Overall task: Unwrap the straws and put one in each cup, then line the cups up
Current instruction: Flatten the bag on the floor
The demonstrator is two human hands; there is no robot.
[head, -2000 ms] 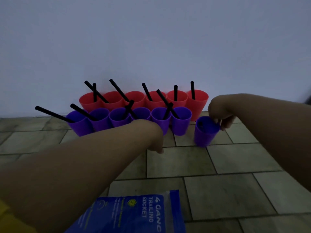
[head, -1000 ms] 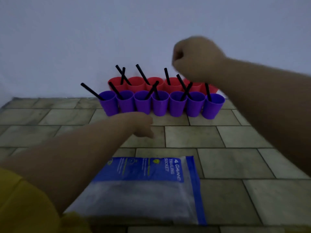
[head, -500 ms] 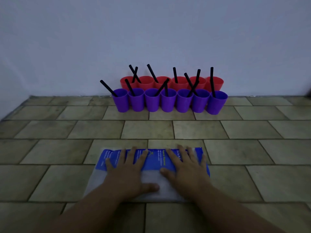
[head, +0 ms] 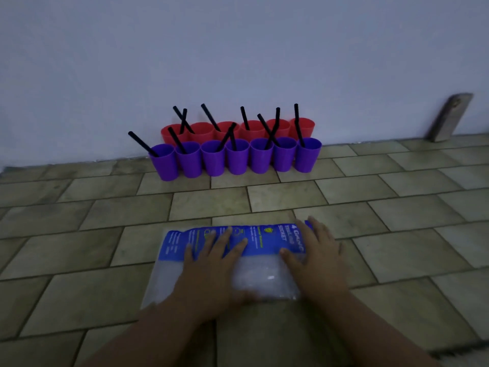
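- Starting nearest the camera, I find both hands laid flat on the plastic packet (head: 264, 280), which lies on the tiled floor (head: 397, 250).
- The left hand (head: 211, 266) presses the packet's left half, fingers straight and spread. It grips nothing.
- The right hand (head: 318, 260) covers the packet's right end in the same way, palm down, fingers straight.
- Well beyond the packet stands a row of purple cups (head: 238, 157), seven by my count, side by side and touching.
- Directly behind them, farther from the packet, stand the red cups (head: 252, 129), six visible, against the wall (head: 238, 49).
- Black straws (head: 244, 118) stand in the cups. Several cross, so I cannot confirm one per cup.
- Beyond the packet to the right, a flat grey object (head: 449, 117) leans on the wall.
- Judgement: unwrapping, insertion and lining-up appear complete. Any next move calls only for straightening the rows without tipping a cup.
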